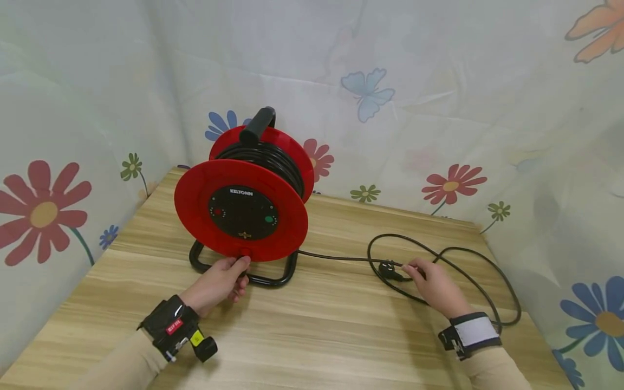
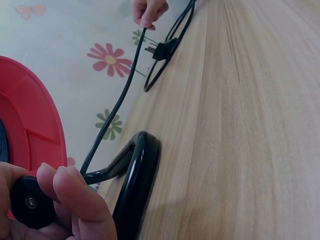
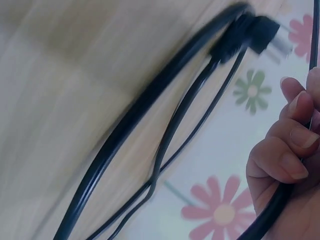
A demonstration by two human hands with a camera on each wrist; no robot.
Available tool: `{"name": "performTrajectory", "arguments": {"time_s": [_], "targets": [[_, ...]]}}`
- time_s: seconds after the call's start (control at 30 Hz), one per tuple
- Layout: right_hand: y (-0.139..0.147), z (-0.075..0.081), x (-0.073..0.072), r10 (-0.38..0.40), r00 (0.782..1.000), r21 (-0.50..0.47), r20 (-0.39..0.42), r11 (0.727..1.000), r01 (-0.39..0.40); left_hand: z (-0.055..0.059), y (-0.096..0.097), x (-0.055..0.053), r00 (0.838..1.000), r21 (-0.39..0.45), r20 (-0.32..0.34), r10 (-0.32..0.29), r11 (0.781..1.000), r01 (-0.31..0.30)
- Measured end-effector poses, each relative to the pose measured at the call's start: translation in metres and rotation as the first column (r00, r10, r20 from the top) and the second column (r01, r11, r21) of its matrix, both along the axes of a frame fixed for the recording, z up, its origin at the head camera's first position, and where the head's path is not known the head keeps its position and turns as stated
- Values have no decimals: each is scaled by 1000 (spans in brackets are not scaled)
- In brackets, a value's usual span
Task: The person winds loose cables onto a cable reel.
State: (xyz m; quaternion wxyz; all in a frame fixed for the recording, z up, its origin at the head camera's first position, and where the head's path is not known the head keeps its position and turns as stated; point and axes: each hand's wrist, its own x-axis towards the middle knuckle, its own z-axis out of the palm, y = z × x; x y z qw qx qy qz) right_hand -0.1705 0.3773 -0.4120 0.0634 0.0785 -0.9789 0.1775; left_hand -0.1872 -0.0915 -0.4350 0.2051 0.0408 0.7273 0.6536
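A red cable reel (image 1: 195, 203) with a dark central panel stands on a black tubular frame (image 1: 270, 280), left of centre in the head view. Black cable is wound between its two discs. Low on the front disc, my left hand (image 1: 214, 284) grips the black crank knob (image 2: 31, 202), fingers curled around it in the left wrist view. From the reel, a black cable (image 1: 336, 258) runs out to the right. My right hand (image 1: 441, 287) holds that cable, fingers curled over it in the right wrist view. The black plug (image 1: 388, 270) lies just left of the right fingertips.
Loose loops of cable (image 1: 509, 292) lie on the wooden table (image 1: 312, 336) around and beyond my right hand. A black carry handle (image 1: 259, 125) tops the reel. Behind and at both sides hangs a flower-printed curtain (image 1: 302, 49).
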Motion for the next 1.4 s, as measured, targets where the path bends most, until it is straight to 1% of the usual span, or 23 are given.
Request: {"name": "performTrajectory", "arguments": {"time_s": [0.07, 0.2, 0.27, 0.37, 0.57, 0.73, 0.83, 1.03, 1.3, 1.4], "targets": [[11, 3, 6, -25, 1000, 15, -6, 1000, 25, 1, 1, 0, 1000, 1, 2, 1, 1000, -1], [28, 6, 16, -48, 998, 46, -52, 998, 50, 1, 1, 0, 1000, 2, 1, 4, 1000, -4], [31, 8, 19, -55, 997, 50, -48, 997, 58, 0, 1, 0, 1000, 2, -2, 4, 1000, -4], [32, 7, 20, -50, 997, 56, -50, 997, 53, -1, 1, 0, 1000, 2, 0, 9, 1000, -9], [28, 5, 19, -45, 994, 80, -97, 995, 52, -1, 0, 1, 1000, 6, 16, 14, 1000, -14], [21, 5, 17, -4, 992, 81, -123, 997, 15, -1, -5, 2, 1000, 16, 7, 18, 1000, -18], [16, 5, 17, 10, 995, 70, -104, 998, -3, -2, -8, 2, 1000, 20, 7, 31, 999, -31], [6, 2, 17, -15, 998, 65, -56, 998, 19, -1, -17, 0, 999, 22, 14, 48, 999, -48], [-8, -1, 15, -2, 1000, 39, -22, 999, 3, 3, -28, 1, 997, 23, 14, 71, 997, -71], [-13, -4, 14, 7, 1000, 29, -24, 1000, -6, 5, -31, 2, 997, 33, 22, 78, 996, -79]]}}
